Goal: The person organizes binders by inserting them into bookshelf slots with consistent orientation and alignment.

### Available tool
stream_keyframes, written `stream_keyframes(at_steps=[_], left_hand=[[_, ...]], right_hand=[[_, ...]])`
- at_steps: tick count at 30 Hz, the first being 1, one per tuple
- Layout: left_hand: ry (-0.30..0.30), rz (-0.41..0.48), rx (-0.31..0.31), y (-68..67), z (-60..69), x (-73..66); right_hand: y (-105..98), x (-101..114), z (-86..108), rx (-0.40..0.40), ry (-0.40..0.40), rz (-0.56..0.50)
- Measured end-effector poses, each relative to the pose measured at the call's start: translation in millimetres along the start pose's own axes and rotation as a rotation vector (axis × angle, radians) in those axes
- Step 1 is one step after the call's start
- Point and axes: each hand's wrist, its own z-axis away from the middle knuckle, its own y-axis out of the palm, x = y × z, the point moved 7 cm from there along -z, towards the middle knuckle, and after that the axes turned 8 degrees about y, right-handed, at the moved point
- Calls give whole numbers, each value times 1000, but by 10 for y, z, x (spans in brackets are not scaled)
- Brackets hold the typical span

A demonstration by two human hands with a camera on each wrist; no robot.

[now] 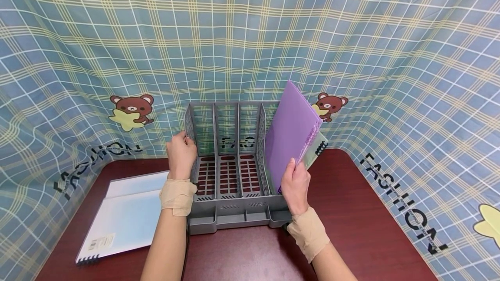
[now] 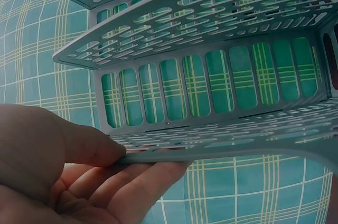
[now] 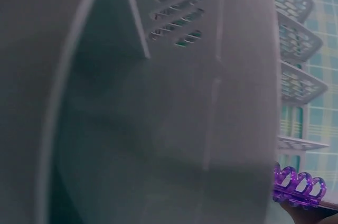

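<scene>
A grey desktop file rack (image 1: pixel 201 224) with upright dividers stands on the table. My left hand (image 1: pixel 182 153) grips its left side wall; in the left wrist view the thumb is inside the wall (image 2: pixel 253 147) and the fingers are under its outer face. At the rack's right end, my right hand (image 1: pixel 295 183) holds a purple ring-bound notebook (image 1: pixel 293 127) by its bound edge, thumb on the cover. The notebook leans, its lower part in the rightmost compartment. Behind it shows a pale green notebook (image 1: pixel 314 154) with black rings. Purple rings (image 3: pixel 298 184) appear in the right wrist view.
Two white-and-blue notebooks overlap on the table's left; the front one (image 1: pixel 129 218) has black rings and a barcode label. Small front trays (image 1: pixel 258 217) run along the rack. A plaid curtain (image 1: pixel 242 34) surrounds the dark red table (image 1: pixel 359 229).
</scene>
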Motion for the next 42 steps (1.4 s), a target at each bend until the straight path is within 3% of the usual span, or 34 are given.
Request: stream_keyframes(at_steps=[11, 27, 42], left_hand=[[-11, 1, 15, 21, 5, 11], [-6, -7, -5, 7, 0, -9], [-11, -16, 5, 13, 0, 12]], right_hand=[[71, -168, 108, 12, 55, 27], [111, -203, 158, 67, 46, 30], [70, -213, 189, 152, 93, 182]])
